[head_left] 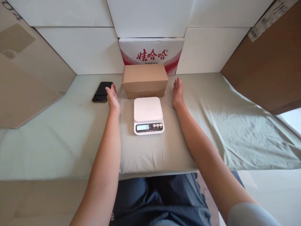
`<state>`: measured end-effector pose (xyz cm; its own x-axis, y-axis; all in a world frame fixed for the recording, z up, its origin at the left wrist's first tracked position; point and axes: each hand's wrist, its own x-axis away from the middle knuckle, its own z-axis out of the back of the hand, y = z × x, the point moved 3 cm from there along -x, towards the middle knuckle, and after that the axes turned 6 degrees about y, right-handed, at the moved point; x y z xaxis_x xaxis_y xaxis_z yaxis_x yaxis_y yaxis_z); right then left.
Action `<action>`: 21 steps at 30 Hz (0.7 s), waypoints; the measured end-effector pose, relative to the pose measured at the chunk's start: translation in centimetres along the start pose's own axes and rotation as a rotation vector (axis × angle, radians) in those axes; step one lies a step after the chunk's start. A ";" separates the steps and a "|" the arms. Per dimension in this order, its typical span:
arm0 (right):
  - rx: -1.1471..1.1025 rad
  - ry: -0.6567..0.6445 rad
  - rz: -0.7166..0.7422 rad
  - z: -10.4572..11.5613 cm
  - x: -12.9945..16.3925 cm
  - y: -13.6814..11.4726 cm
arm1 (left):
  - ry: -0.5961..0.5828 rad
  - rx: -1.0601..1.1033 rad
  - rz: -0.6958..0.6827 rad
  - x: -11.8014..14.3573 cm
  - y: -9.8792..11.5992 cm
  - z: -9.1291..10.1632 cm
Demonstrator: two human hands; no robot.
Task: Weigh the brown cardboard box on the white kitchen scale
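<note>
White foam panels and brown cardboard sheets walled in a pale green cloth-covered table [211, 125] where a seated person reached forward with both bare arms. Both hands flanked a closed, plain brown cardboard box [144, 80], which lay at twelve o'clock on the cloth, just behind a small white digital kitchen scale [148, 115]. The scale's platform was bare and its lit display read zero, so it appeared ready for a load. It sat square to the person, its display turned toward them, easy to read from the seat.

The left hand [112, 95] lay at ten o'clock from the scale, palm inward, fingers straight and pressed together, near the box's left end without clearly touching it. The right hand [177, 90] mirrored it at two o'clock, fingers likewise together and extended, close to the box's right end; whether it touched could not be told. Set on opposite sides, the hands looked placed to take the box by its ends.

A black smartphone [102, 92] rested face up just beyond the left hand, at about nine o'clock from the box. Behind the box stood a white carton with red Chinese lettering [151, 54], propped against the foam wall.
</note>
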<state>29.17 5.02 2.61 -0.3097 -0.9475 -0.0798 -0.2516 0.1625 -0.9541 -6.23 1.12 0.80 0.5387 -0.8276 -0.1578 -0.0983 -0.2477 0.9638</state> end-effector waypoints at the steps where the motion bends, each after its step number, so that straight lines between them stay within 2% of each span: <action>1: 0.001 -0.006 0.000 -0.1 0.1 -0.1 | -0.013 0.001 0.002 0.0 -0.1 -0.1; 12: -0.007 -0.020 -0.080 -1.1 1.4 -0.3 | -0.052 -0.028 0.098 2.4 1.6 -2.6; 21: -0.062 -0.107 -0.100 -2.8 1.8 0.4 | -0.104 0.032 0.127 2.9 1.5 -3.5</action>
<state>25.93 4.10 2.94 -0.1813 -0.9833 -0.0187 -0.3331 0.0792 -0.9396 -1.88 0.14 2.57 0.4304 -0.9008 -0.0581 -0.1873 -0.1521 0.9705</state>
